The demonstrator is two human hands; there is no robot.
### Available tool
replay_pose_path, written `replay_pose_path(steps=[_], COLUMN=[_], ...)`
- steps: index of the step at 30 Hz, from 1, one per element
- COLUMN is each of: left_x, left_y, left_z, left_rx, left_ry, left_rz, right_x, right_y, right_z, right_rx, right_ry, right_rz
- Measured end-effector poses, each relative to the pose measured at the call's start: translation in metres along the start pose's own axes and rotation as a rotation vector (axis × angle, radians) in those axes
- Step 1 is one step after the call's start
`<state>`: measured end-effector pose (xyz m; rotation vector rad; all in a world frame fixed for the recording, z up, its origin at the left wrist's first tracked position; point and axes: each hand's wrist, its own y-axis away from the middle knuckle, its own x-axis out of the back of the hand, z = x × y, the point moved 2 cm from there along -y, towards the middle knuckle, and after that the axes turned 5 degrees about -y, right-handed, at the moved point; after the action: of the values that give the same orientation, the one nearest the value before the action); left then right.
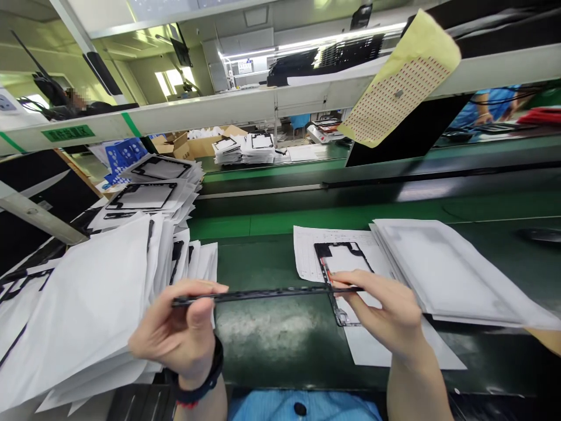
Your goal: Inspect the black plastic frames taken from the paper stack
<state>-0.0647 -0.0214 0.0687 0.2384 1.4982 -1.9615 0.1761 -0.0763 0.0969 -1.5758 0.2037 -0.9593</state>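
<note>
A thin black frame [272, 293], seen edge-on, is held level above the green bench by both of my hands. My left hand [179, 327] pinches its left end between thumb and fingers. At the other end, my right hand [385, 310] grips it the same way; a slim red-tipped item [325, 268] shows by those fingers, but I cannot tell whether they hold it. Behind my right hand, a second black rectangular frame [339, 248] lies on white paper sheets, partly covered by the hand. A dark band circles my left wrist.
Tall stacks of white sheets [96, 275] with black frames between them stand at left. A pile of white sleeves [438, 269] lies at right. A yellow sheet of small red marks [403, 82] hangs from the shelf rail [210, 111]. Another person's hands [484, 118] show at far right.
</note>
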Motion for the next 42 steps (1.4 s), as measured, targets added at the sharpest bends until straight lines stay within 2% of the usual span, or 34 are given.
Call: replay_pose_path(steps=[1,3,5,7,11,16,18,26,35,42], left_x=[0.001,0.002,0.002,0.004,0.009,0.012,0.013,0.01,0.007,0.01], left_y=[0.0,0.001,0.002,0.002,0.002,0.005,0.007,0.01,0.007,0.01], left_z=[-0.008,-0.021,-0.029,-0.033,-0.041,-0.053,-0.057,-0.062,-0.062,-0.066], left_rx=[0.021,0.104,0.253,0.348,0.391,0.412,0.435,0.526,0.508,0.508], left_ry=[0.066,0.197,0.238,0.245,0.209,0.221,0.224,0.213,0.246,0.264], left_rz=[0.096,0.212,0.265,0.3,0.285,0.183,0.176,0.218,0.163,0.191], right_x=[0.003,0.006,0.008,0.009,0.009,0.006,0.006,0.009,0.008,0.007], right_y=[0.002,0.005,0.006,0.004,0.001,0.004,0.004,0.002,0.0,0.001], right_z=[0.004,0.007,0.002,-0.005,-0.019,-0.029,-0.033,-0.043,-0.046,-0.048], right_rx=[-0.042,-0.097,-0.109,-0.079,0.024,0.106,0.121,0.126,0.165,0.156], right_ry=[-0.07,-0.265,-0.409,-0.459,-0.473,-0.465,-0.455,-0.43,-0.401,-0.4], right_rz=[0.043,0.118,0.173,0.21,0.197,0.185,0.188,0.144,0.159,0.167])
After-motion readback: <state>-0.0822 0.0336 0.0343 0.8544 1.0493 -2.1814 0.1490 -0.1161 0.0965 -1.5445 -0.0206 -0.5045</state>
